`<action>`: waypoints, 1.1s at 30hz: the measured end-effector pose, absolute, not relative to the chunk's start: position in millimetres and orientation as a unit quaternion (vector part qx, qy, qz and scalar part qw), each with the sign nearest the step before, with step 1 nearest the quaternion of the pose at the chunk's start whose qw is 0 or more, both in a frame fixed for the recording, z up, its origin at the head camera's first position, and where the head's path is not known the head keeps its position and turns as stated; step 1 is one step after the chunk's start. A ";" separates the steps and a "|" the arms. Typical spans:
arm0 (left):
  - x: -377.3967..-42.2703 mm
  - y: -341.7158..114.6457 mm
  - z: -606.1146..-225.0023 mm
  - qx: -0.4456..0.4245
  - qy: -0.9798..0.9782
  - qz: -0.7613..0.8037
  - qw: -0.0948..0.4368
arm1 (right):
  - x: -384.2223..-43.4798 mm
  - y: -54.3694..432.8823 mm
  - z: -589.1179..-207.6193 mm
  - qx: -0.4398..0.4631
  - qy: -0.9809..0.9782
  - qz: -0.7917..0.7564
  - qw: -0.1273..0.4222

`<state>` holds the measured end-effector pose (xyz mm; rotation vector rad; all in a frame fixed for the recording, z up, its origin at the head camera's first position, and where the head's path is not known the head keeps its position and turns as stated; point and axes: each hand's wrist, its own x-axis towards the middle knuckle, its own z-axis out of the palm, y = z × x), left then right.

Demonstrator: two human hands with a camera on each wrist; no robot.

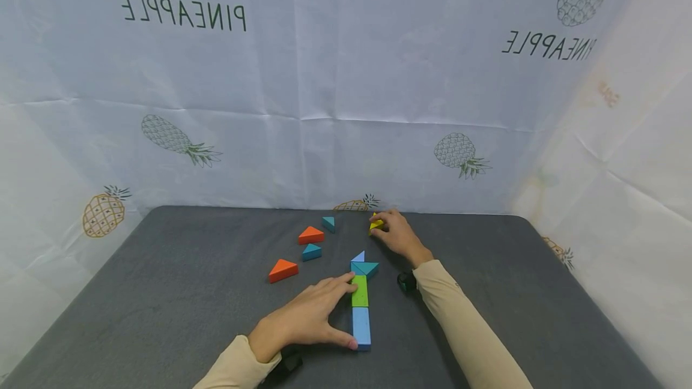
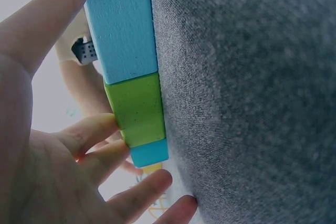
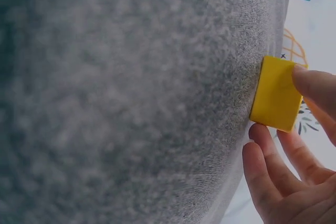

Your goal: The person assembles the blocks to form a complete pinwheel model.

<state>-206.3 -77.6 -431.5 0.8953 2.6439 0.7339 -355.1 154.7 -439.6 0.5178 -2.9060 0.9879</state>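
My left hand (image 1: pixel 310 311) lies spread at the left side of a row of blocks on the grey table. Its thumb touches the near end of the blue rectangular block (image 1: pixel 361 326); the fingertips reach the green block (image 2: pixel 137 108). Beyond the green block sit two teal triangular blocks (image 1: pixel 365 268) side by side, with a light blue triangular block (image 1: pixel 359 256) behind them. At the table's far side, my right hand (image 1: pixel 399 235) pinches a yellow triangular block (image 3: pixel 277 93) between thumb and fingers. In the right wrist view, its lower edge is right at the cloth.
Left of the row lie loose triangular blocks: a near orange one (image 1: pixel 283 270), a far orange one (image 1: pixel 311 235), a near teal one (image 1: pixel 312 251) and a far teal one (image 1: pixel 329 224). A pineapple-print curtain (image 1: pixel 324 77) hangs right behind the table (image 1: pixel 189 293).
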 end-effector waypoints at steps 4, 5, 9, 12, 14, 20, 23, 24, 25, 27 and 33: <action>-206.7 -77.5 -432.1 0.308 0.909 0.252 0.127 | -352.9 154.6 -439.1 0.172 -0.933 0.315 0.014; -206.7 -77.6 -432.1 0.308 0.909 0.252 0.127 | -352.2 154.6 -439.1 0.174 -0.933 0.313 0.015; -206.6 -77.9 -432.3 0.309 0.908 0.253 0.126 | -350.4 154.2 -438.7 0.179 -0.932 0.315 0.015; -206.4 -77.9 -432.3 0.309 0.908 0.254 0.127 | -350.0 153.5 -438.8 0.178 -0.933 0.312 0.015; -206.4 -77.9 -432.2 0.308 0.908 0.254 0.127 | -349.8 153.2 -438.9 0.177 -0.934 0.310 0.015; -206.6 -77.7 -431.5 0.307 0.908 0.255 0.131 | -348.3 151.3 -438.6 0.177 -0.936 0.304 0.017; -206.7 -77.7 -431.4 0.306 0.908 0.255 0.132 | -347.3 150.0 -438.4 0.177 -0.936 0.304 0.020; -206.7 -77.7 -431.4 0.306 0.908 0.255 0.132 | -347.1 149.6 -438.5 0.177 -0.936 0.303 0.022; -206.7 -77.7 -431.4 0.306 0.908 0.255 0.132 | -346.8 149.2 -438.5 0.177 -0.936 0.304 0.022; -206.6 -77.7 -431.3 0.306 0.907 0.255 0.132 | -346.1 148.4 -438.5 0.179 -0.935 0.305 0.023; -205.9 -78.1 -431.4 0.310 0.907 0.255 0.130 | -344.0 145.6 -437.6 0.187 -0.934 0.304 0.014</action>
